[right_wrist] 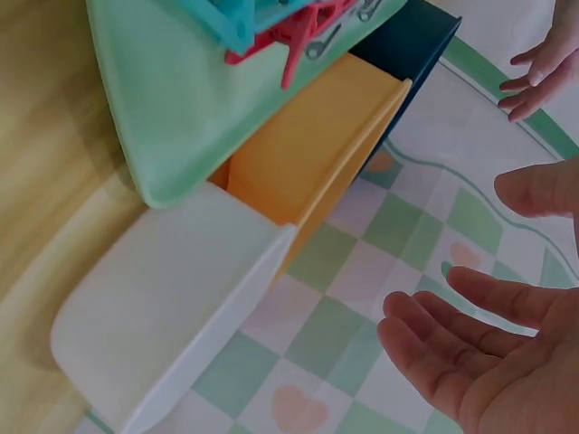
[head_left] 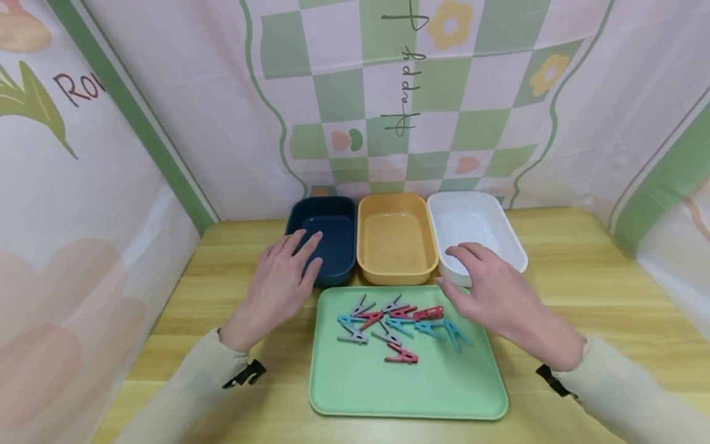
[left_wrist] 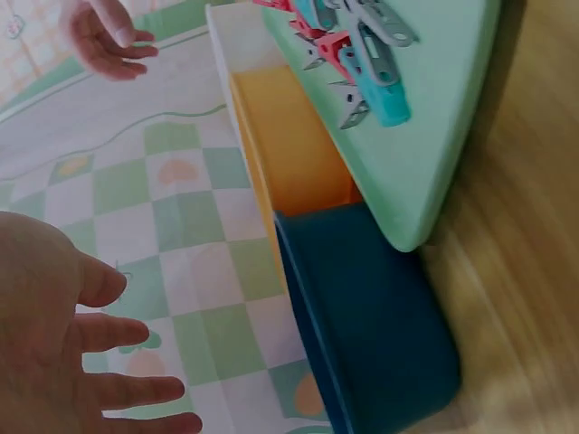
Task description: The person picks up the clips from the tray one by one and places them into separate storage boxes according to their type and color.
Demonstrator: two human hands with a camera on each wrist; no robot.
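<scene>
While two hands (head_left: 277, 280) (head_left: 496, 290) hover, twelve clothespins (head_left: 407, 356) lie together.

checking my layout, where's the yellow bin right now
In the head view, the yellow bin sits mid-row, just beyond the green tray, between the blue bin on its left and the white bin on its right.

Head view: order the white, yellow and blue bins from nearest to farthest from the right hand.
1. White bin: right end of the row, partly hidden by the right hand.
2. Yellow bin: middle of the row.
3. Blue bin: left end, farthest.
</scene>
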